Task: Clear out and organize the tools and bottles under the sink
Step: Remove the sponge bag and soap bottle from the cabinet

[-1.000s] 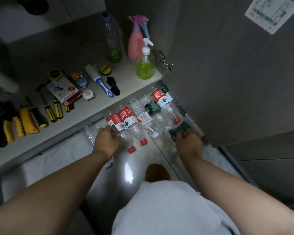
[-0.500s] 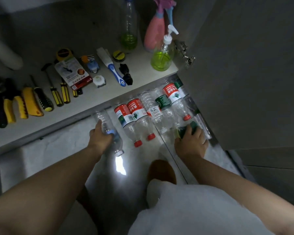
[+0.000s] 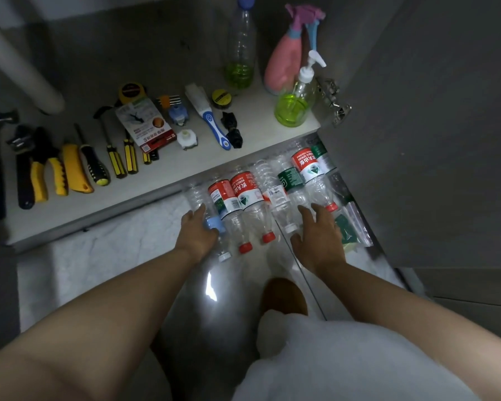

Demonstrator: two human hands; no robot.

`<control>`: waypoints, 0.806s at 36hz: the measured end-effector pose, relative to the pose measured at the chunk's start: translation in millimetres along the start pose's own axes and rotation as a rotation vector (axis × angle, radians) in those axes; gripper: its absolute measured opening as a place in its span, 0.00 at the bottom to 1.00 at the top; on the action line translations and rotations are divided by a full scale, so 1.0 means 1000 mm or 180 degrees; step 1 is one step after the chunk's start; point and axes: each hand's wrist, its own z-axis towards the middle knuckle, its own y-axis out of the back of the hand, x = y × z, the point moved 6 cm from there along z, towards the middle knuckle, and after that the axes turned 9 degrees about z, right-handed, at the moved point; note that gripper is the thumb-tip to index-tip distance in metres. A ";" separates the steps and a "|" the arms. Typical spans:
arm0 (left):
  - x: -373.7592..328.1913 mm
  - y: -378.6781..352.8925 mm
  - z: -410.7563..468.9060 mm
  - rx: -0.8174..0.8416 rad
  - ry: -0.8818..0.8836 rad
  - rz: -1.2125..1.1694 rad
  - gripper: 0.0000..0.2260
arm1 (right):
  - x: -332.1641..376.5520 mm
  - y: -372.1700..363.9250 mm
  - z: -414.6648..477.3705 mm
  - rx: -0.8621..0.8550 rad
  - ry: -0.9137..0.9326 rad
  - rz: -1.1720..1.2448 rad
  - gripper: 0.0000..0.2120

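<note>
- Lining up empty bottles on the floor (image 3: 104,256) is my reading of the current step. A row of bottles (image 3: 272,192) lies side by side just beyond both hands, caps pointing toward the person.
- Left hand (image 3: 195,234): holds the blue-labelled bottle (image 3: 213,224), the leftmost of the row. The fingers lie along its far flank and the thumb seems to cross over the top. Its white cap (image 3: 224,257) pokes out on the near side of the hand.
- Right hand (image 3: 318,241): released, fingers spread over the necks at the right end of the row. Contact cannot be confirmed.
- Two red-capped bottles (image 3: 245,195) lie between the hands, touching each other.
- Handling (judgement): the bottles look empty, so they should be very light. Thin walls will dent under a squeeze, and round bodies will roll on the glossy floor. Take hold at mid-body over the label, or at the stiffer neck below the cap, with a light grip only.
- Clear bag (image 3: 352,230) with something green inside lies just right of the right hand, beside the cabinet door (image 3: 417,140).
- Hand tools (image 3: 73,169) lie in a row on the cabinet floor (image 3: 185,166), well beyond and left of the left hand, untouched.
</note>
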 end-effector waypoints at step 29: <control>-0.181 0.128 0.008 0.0054 -0.2012 0.1348 0.12 | 0.121 0.208 0.174 -0.0989 0.0407 0.0213 0.28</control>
